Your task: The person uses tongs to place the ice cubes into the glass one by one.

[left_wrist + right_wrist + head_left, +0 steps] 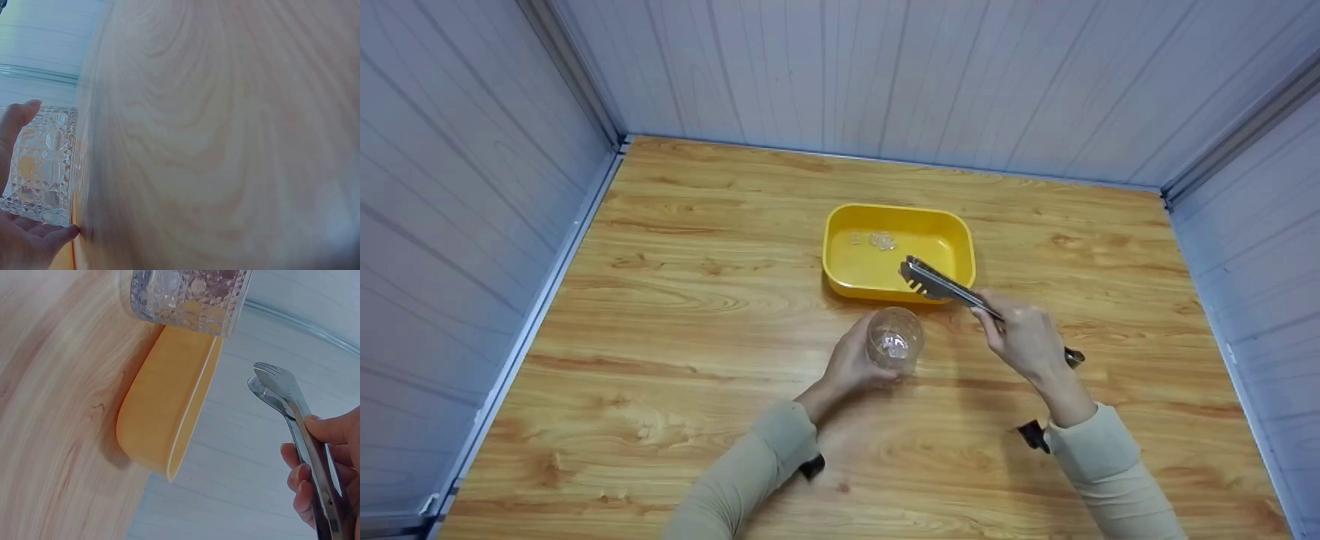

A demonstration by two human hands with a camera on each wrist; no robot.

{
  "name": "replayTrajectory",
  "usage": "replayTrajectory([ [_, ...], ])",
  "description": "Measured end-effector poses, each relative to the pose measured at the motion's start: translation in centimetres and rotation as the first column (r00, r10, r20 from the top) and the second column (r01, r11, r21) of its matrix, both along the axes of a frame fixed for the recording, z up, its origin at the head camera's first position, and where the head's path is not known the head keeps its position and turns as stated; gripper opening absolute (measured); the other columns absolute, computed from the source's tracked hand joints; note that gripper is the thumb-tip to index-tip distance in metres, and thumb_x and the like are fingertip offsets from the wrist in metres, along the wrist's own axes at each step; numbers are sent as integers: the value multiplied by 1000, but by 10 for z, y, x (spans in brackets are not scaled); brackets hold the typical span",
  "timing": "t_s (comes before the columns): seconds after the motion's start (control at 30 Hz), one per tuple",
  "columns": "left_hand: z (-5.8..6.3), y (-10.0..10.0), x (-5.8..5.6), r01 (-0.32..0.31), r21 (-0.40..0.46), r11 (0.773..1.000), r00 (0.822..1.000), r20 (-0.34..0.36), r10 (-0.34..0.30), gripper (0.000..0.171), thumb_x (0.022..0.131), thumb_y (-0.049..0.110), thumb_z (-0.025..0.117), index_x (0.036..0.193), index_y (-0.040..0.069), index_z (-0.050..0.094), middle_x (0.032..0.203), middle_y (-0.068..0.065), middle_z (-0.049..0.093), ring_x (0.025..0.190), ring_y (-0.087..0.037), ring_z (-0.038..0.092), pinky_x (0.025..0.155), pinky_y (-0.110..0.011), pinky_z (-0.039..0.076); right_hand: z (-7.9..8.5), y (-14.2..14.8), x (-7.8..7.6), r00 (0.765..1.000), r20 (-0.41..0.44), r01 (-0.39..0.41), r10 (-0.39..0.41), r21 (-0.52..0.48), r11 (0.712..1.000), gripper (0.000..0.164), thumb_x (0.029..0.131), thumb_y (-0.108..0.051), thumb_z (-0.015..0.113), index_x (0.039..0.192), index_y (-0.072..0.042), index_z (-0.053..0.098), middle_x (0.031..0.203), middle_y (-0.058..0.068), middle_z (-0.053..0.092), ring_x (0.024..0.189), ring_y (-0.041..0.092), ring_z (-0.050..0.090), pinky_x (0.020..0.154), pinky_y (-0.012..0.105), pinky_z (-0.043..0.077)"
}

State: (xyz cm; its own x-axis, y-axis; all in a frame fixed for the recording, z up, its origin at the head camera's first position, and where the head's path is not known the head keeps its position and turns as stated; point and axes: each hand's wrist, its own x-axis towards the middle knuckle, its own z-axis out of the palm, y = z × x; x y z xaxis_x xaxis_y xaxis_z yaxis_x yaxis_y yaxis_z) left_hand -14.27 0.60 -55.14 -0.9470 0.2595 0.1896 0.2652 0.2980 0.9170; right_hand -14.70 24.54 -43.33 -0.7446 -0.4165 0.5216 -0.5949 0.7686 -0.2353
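At the wooden table (660, 360), left hand (851, 361) grips a glass (897, 339), right hand (1027, 341) tongs (943, 285).

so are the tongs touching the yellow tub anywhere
Apart. The right wrist view shows it: a strip of pale wall is visible all along between the tongs and the yellow tub.
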Motion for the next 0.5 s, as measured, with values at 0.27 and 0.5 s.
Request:
replayTrajectory([
  [0.27, 0, 0, 0, -3, -7, 1000, 1000, -3, 3, 97, 46, 20, 85, 130, 10, 38, 124, -3, 48, 114, -16, 43, 99, -30, 32, -2, 0, 13, 998, -50, -41, 42, 25, 999, 25, 75, -8, 68, 98, 1, 65, 75, 11, 65, 49, 16, 55, 38, 27, 43],
  [0.5, 1, 0, 0, 9, -3, 1000, 1000, 8, -9, 97, 47, 18, 85, 130, 9, 37, 125, -2, 48, 114, -16, 43, 99, -31, 31, -1, 1, 25, 998, -42, -42, 44, 56, 998, 26, 74, -9, 68, 98, -2, 64, 72, 8, 64, 43, 9, 45, 35, 22, 36],
])
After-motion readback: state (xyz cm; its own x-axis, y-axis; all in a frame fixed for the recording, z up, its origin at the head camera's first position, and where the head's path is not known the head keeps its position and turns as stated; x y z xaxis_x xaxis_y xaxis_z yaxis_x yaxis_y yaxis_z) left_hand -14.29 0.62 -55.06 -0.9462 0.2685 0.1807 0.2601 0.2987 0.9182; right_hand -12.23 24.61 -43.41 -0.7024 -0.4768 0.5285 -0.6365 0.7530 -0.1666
